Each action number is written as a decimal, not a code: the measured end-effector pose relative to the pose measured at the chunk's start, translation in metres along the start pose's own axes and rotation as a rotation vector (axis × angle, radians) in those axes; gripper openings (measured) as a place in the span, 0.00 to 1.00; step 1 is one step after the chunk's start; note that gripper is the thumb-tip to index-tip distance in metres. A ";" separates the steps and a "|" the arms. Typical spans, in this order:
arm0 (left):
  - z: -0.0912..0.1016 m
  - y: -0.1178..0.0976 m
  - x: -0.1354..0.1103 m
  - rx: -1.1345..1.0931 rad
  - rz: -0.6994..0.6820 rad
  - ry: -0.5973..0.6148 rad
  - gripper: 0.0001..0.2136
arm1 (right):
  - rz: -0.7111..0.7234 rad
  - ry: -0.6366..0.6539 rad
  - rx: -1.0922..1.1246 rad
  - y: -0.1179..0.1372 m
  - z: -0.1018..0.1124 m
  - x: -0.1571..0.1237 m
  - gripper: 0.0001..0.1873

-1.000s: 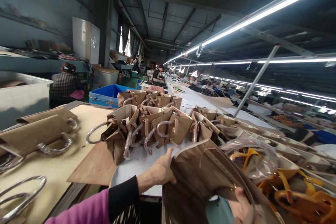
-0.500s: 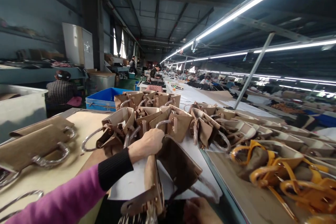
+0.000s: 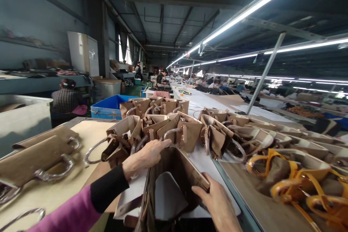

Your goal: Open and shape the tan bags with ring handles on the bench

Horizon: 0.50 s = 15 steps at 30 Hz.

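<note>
The brown bag [image 3: 174, 185], tipped on its side with its mouth facing right 1 second ago, now stands upright with its open mouth up and a pale lining panel [image 3: 170, 195] showing inside. The left hand [image 3: 146, 154] has shifted from the bag's near edge to its far left rim. The right hand [image 3: 217, 201], low and mostly hidden under the bag before, now rises into view and grips the right rim.

Matt brown leather-like bag [image 3: 174, 174]
</note>
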<state>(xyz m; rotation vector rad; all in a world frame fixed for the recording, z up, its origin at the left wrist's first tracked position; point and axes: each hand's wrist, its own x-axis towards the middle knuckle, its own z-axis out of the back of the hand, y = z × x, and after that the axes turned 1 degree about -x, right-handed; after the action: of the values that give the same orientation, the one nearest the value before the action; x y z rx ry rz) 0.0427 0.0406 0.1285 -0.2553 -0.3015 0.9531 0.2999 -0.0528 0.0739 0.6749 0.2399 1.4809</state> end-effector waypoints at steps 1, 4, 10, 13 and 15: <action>0.005 0.006 -0.002 -0.064 -0.046 0.029 0.31 | -0.006 0.074 0.009 0.005 0.004 0.005 0.08; 0.019 0.018 -0.005 -0.268 -0.157 0.133 0.29 | 0.025 0.198 0.042 0.013 0.027 0.018 0.09; 0.018 -0.003 0.007 -0.066 -0.089 0.090 0.23 | -0.019 0.330 0.136 -0.001 0.043 0.032 0.09; 0.016 -0.023 0.007 0.085 -0.092 0.073 0.24 | -0.013 0.321 0.277 -0.015 0.028 0.029 0.10; 0.016 -0.033 0.005 0.134 -0.152 0.039 0.23 | -0.013 0.302 0.301 -0.020 0.022 0.025 0.11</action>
<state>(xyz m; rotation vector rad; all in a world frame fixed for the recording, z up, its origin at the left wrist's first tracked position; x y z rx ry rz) 0.0643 0.0276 0.1554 -0.1259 -0.2167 0.8136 0.3313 -0.0330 0.0863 0.6834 0.7085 1.5472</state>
